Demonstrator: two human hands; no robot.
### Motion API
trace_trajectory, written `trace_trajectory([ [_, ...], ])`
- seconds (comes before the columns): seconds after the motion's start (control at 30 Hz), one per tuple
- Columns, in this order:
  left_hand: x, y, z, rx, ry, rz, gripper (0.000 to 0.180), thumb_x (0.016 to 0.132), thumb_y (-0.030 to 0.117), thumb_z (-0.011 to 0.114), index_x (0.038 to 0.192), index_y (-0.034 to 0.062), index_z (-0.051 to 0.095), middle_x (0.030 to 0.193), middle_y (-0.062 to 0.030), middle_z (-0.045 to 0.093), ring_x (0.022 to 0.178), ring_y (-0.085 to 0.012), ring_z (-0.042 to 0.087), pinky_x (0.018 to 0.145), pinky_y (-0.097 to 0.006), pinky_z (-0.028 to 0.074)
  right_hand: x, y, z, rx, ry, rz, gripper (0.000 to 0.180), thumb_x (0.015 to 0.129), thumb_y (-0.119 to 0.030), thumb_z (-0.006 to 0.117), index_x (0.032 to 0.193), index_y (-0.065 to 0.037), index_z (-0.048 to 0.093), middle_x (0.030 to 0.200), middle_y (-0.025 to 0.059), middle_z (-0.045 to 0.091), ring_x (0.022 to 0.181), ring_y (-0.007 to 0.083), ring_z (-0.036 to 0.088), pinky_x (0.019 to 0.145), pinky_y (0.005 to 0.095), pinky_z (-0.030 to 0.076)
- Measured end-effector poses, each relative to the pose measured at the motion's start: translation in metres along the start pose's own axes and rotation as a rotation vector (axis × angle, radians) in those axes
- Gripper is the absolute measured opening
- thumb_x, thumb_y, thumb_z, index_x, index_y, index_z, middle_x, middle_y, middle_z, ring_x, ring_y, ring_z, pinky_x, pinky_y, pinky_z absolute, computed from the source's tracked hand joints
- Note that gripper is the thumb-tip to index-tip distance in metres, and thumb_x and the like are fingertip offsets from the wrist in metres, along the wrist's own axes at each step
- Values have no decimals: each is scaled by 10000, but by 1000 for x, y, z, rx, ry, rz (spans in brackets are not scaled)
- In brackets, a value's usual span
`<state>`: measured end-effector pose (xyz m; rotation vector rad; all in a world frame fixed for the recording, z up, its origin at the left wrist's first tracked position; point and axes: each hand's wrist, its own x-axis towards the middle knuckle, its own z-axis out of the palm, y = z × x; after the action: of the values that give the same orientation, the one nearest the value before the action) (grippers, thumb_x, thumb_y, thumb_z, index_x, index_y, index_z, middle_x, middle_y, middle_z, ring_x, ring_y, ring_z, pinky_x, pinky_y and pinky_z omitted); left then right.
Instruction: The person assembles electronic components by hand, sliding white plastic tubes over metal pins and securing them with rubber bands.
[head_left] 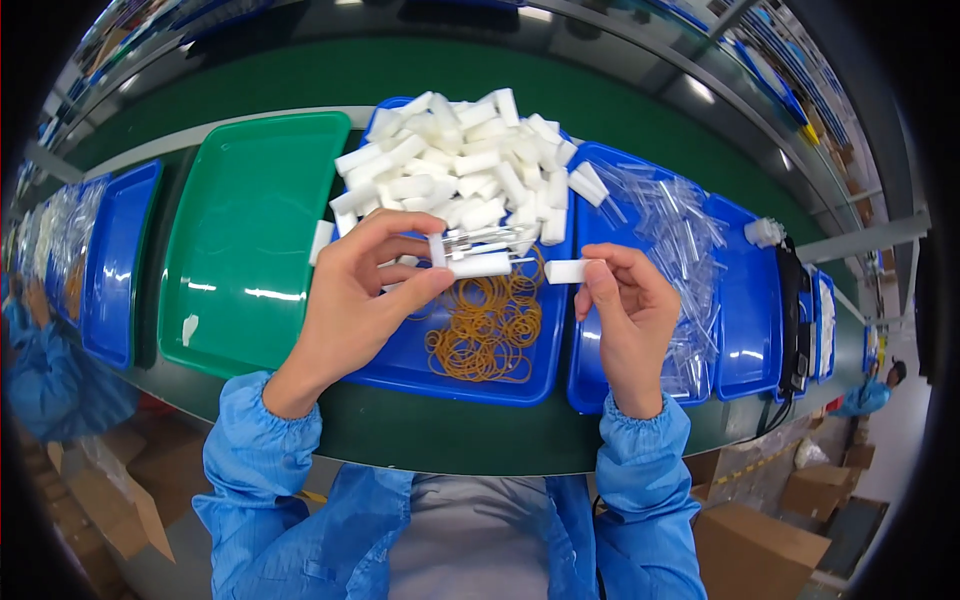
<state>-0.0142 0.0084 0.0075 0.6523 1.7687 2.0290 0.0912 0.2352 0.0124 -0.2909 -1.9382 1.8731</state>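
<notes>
My left hand (345, 300) is closed with thumb and fingers on a bundle of thin, clear and metallic-looking rods (478, 240). A small white foam piece (437, 250) sits at the bundle's finger end, and a longer white foam block (482, 265) lies along its near side. Between the thumb and fingers of my right hand (632, 320) is another white foam block (566, 272), apart from the rods' tips. Both hands are above a blue tray (470, 394), where tan rubber bands (485, 335) lie in front of a heap of white foam blocks (440, 165).
To the right, a blue tray holds loose clear tubes (690, 250); past it stands another blue tray (750, 350). A green tray (255, 230) is at left. At the far left, a person in blue sleeves (70, 375) works beside the table. Cardboard boxes (760, 550) stand below.
</notes>
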Motion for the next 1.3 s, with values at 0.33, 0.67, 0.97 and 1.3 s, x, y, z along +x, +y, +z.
trace_trajectory([
  [0.33,-4,-5,7,29,-89,-27,379,841,-67,731,1197,-46,604,1178,-109,570,1089,-223,651,935,-329,570,0,2,-7,33,-24,100,176,958,-100,678,1059,45,682,803,98,703,584,56,552,505,194,424],
  [0.67,-2,-3,4,98,-115,-24,394,835,-61,736,1206,-20,612,1154,-105,565,1080,-223,652,911,-325,585,1,2,-8,-4,-37,63,208,976,-158,661,1056,33,681,834,129,721,569,69,562,516,187,427],
  [0.97,-4,-4,4,114,-103,-29,372,841,-30,748,1191,-18,622,1167,-107,567,1045,-207,667,881,-304,591,-2,0,-6,-25,-54,40,146,943,-64,689,1059,23,677,820,54,684,644,49,554,546,190,418],
  [1.3,-5,-2,5,168,-157,-35,413,841,-34,747,1226,-26,598,1230,-121,551,983,-180,663,822,-283,586,-1,4,-6,84,-268,-70,136,941,41,633,1070,37,673,1061,120,655,889,139,644,808,261,535],
])
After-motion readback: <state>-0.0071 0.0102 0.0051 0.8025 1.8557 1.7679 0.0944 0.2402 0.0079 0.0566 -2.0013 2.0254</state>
